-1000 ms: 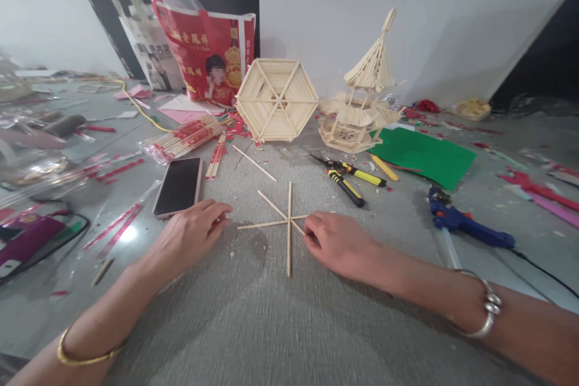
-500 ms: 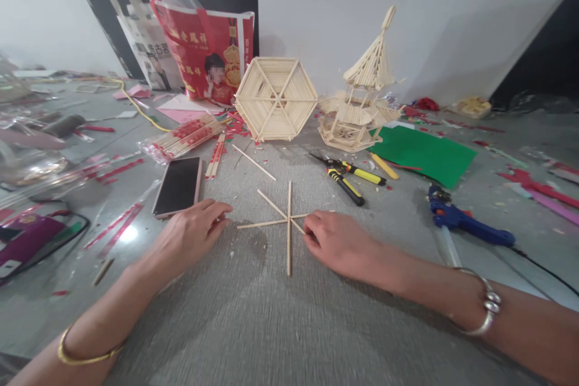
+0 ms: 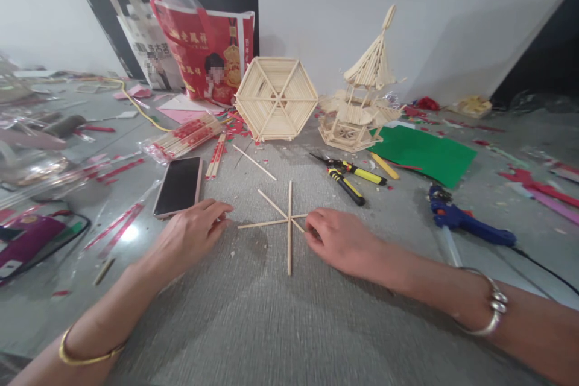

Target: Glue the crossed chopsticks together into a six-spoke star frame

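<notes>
Seeing grey surface (image 3: 289, 332) up front, running back to wall (image 3: 407, 6). On it, between both hands: star of crossed sticks (image 3: 289, 247). Right hand (image 3: 339, 244) with fingers drawn narrow at lower-right stick, can't tell if gripping. Left hand (image 3: 192, 232) with fingers loosely apart, holding nothing, gap to sticks, near phone (image 3: 178, 186). Farther back, pliers (image 3: 347, 187), hexagonal stick panel (image 3: 277, 126). Red bag (image 3: 194, 66) reading 鳳祥; lettering on white bag (image 3: 140, 42) mostly blurred.

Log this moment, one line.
left hand: beside phone, nothing visibly held; right hand: at right side of stick star; pliers: farther back
</notes>
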